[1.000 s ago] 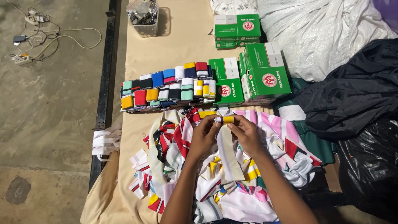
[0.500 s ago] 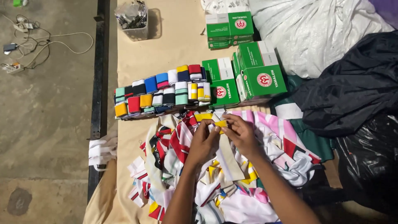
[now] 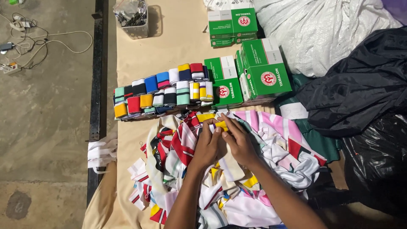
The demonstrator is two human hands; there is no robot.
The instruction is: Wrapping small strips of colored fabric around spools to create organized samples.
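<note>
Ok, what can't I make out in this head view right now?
- Yellow strip: mostly covered by the left hand and right hand; its full shape is hidden.
- Clear tub: contents too small to identify; the top edge cuts it off.
- Cloth pile: lower part cut off by the bottom edge and hidden under both forearms.
- Black bags: contents hidden.

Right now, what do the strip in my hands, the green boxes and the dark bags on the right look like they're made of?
Strip: soft ribbed knit fabric, cream with a yellow end, matte; it bends limply.
Green boxes: likely printed cardboard, slight sheen, crisp folded edges.
Dark bags: apparently thin plastic film, glossy, crinkled highlights.
</note>
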